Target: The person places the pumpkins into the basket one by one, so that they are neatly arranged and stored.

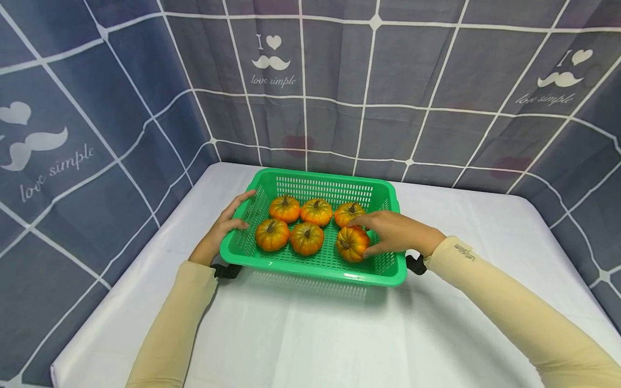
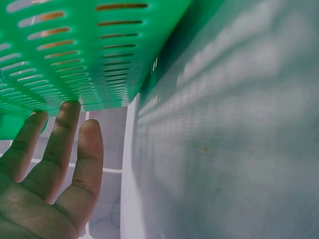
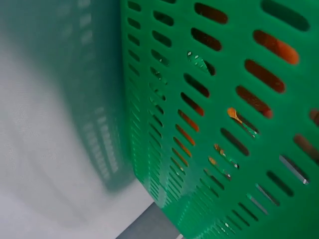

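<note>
Several small orange pumpkins sit in a green plastic basket with slotted walls. Three form the back row; two are at the front left. My right hand reaches over the basket's right side and grips another pumpkin at the front right, its stem tilted left. Whether this pumpkin is off the basket floor I cannot tell. My left hand rests at the basket's left rim, thumb and a finger over the edge. In the left wrist view, its fingers are nearly straight beside the slotted wall.
The basket stands on a white-covered table, its shadow falling along the front. Behind and on both sides hangs a dark grey-blue curtain with white grid lines. In the right wrist view, the slotted basket wall hides the right hand.
</note>
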A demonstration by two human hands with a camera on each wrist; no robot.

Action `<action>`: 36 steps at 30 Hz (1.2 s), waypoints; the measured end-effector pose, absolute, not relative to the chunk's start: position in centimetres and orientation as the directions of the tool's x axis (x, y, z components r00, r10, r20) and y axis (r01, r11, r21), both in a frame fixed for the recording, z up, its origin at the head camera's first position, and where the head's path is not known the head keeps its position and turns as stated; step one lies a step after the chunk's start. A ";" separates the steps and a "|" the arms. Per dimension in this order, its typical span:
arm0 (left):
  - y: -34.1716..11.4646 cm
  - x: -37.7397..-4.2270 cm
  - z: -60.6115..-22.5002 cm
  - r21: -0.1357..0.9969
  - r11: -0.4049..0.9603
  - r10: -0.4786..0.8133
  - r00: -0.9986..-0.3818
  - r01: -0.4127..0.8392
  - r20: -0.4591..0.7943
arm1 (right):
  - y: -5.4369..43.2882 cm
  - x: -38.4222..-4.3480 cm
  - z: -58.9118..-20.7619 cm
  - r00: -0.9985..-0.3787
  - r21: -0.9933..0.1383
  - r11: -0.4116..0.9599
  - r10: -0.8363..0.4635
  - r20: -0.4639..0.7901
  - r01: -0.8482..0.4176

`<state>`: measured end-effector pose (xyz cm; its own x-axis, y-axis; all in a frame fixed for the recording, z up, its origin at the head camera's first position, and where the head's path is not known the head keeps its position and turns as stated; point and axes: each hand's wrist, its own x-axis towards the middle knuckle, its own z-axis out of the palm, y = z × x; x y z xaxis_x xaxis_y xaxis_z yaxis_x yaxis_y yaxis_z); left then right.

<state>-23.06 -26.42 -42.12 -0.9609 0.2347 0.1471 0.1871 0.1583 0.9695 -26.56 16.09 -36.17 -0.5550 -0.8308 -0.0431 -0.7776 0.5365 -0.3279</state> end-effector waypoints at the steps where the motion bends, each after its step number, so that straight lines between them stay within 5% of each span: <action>1: -26.4 -23.0 -42.1 0.970 0.156 0.236 -0.961 0.187 0.148 | 16.0 -26.6 -36.2 -0.551 -0.322 0.533 -0.833 -0.041 -0.782; 36: -26.4 -23.1 -42.0 0.960 0.196 0.227 -0.962 0.198 0.152 | 14.5 -27.0 -37.0 -0.634 -0.150 0.648 -0.762 -0.130 -0.747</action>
